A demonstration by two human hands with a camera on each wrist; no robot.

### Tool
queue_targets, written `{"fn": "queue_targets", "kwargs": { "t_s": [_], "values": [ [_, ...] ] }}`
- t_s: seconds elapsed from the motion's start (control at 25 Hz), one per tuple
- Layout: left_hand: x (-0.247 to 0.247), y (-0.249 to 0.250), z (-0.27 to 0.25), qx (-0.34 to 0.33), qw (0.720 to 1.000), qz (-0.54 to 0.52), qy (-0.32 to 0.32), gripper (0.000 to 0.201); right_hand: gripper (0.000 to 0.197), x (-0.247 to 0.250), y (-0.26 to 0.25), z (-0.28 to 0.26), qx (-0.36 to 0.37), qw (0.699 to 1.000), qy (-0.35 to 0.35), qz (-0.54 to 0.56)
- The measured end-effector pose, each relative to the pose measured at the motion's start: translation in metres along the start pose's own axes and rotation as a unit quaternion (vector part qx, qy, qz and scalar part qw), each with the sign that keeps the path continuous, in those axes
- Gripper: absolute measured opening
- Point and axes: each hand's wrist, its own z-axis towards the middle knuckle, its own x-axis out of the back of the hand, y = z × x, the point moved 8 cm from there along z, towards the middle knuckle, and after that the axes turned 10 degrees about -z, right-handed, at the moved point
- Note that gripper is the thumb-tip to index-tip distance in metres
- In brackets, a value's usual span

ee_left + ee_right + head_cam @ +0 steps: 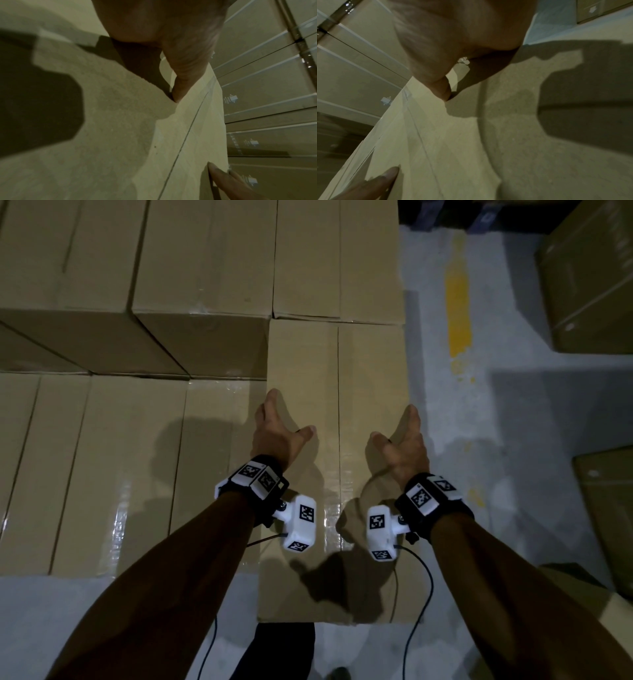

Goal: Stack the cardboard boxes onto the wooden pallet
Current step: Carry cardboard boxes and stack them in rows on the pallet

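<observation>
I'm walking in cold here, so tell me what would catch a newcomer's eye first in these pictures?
Two bare arms reach forward, the left hand and right hand open over the top of a cardboard box in the middle. White tag-covered wrist cameras sit on both wrists. Stacked boxes fill the left and far side, and a yellow paint streak marks the grey floor at right.

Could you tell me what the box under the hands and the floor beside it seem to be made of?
Box: matte brown corrugated cardboard, apparently; centre flap seam, glossy clear tape. Floor: pale grey painted concrete, probably; speckled, with a worn yellow stripe.
</observation>
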Motion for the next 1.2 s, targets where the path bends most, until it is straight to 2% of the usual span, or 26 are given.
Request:
{"fn": "queue_targets", "kwargs": {
  "t_s": [0.64, 0.88, 1.0, 1.2],
  "values": [
    [-0.004, -0.004, 0.009, -0.010, 0.999, 0.038, -0.015, 0.101, 0.093, 0.001, 0.005, 0.006, 0.015, 1.000, 0.002, 0.013],
    [-0.009, -0.012, 0.018, 0.016, 0.991, 0.114, -0.064, 0.107, 0.093, -0.003, 0.005, 0.012, -0.001, 1.000, -0.006, -0.022],
    [-0.007, -0.010, 0.006, 0.002, 0.978, 0.195, -0.078, 0.101, 0.091, -0.003, 0.009, -0.005, 0.016, 0.997, -0.031, -0.067],
    [-0.006, -0.007, -0.060, -0.033, 0.929, 0.338, -0.146, 0.089, 0.074, 0.002, 0.036, -0.076, 0.042, 0.968, -0.081, -0.235]
  ]
}}
